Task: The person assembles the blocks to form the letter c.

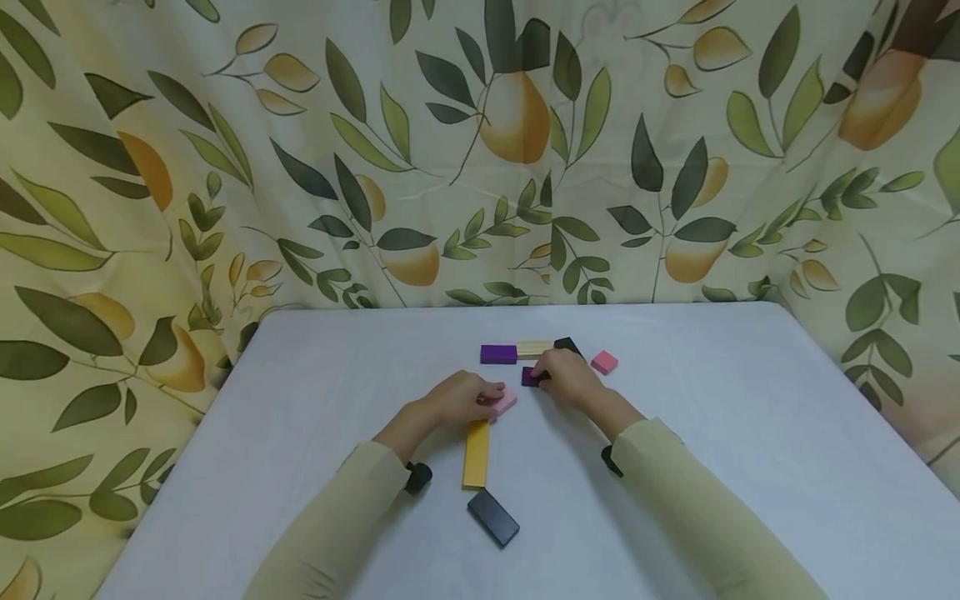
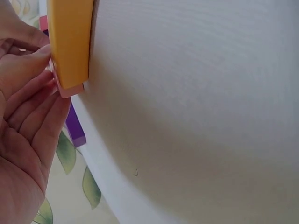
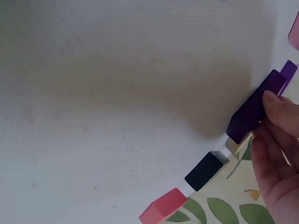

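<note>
**Left hand (image 1: pixel 459 397) pinches a pink block (image 1: pixel 504 402), right hand (image 1: pixel 567 379) a dark purple block (image 1: pixel 528 377)**

Nearest on the white table (image 1: pixel 337 367), a dark grey block (image 1: pixel 493 517) lies aslant, its long axis running from far left to near right. Its far corner is at the near end of a yellow block (image 1: pixel 476 454), whose long axis points away from the person.

Just past the yellow block is the pink block, between the left thumb and fingers; its exposed end points away and rightward. The yellow block hides most of it from the left wrist camera.

Farther right, the right thumb and fingers pinch the dark purple block. Its long axis runs sideways, roughly along the row behind, its left end showing past the hand. Whether either held block touches the table, I cannot tell.

Beyond stand a purple block (image 1: pixel 498 355), a pale wood block (image 1: pixel 534 348) and a black block (image 1: pixel 567 343), with a coral block (image 1: pixel 604 362) apart at right. A leaf-and-fruit curtain (image 1: pixel 450 208) hangs behind.
</note>
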